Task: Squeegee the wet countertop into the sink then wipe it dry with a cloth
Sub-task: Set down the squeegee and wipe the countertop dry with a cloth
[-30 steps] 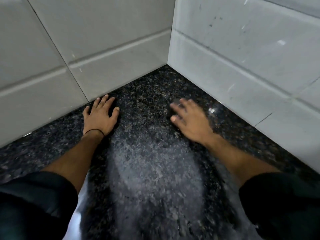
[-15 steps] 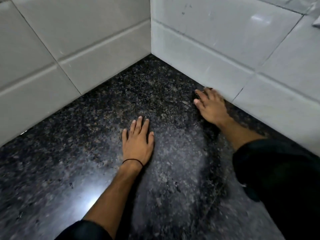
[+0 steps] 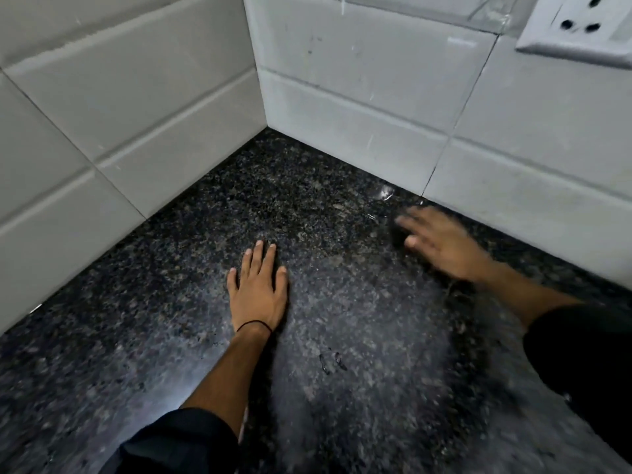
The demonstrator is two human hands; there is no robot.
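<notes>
Both hands are empty: your left hand [image 3: 259, 289] lies flat, fingers spread, on the dark counter [image 3: 143, 302]; the blurred right hand [image 3: 441, 242] hovers open near the far-right wall. No squeegee, cloth or sink shows, so sweep palm-flat, overlapping, away from the corner.

The left hand [image 3: 258, 292] lies palm down and flat on the counter [image 3: 136, 319], its fingers [image 3: 257, 258] straight and close together, a thin black band [image 3: 253, 325] around the wrist and a dark sleeve [image 3: 181, 439] pushed up the forearm. The right hand [image 3: 441, 244], blurred, reaches forward with fingers spread, palm down and apparently empty, low over the surface; whether it touches cannot be told. Its forearm emerges from a dark sleeve at right.
</notes>
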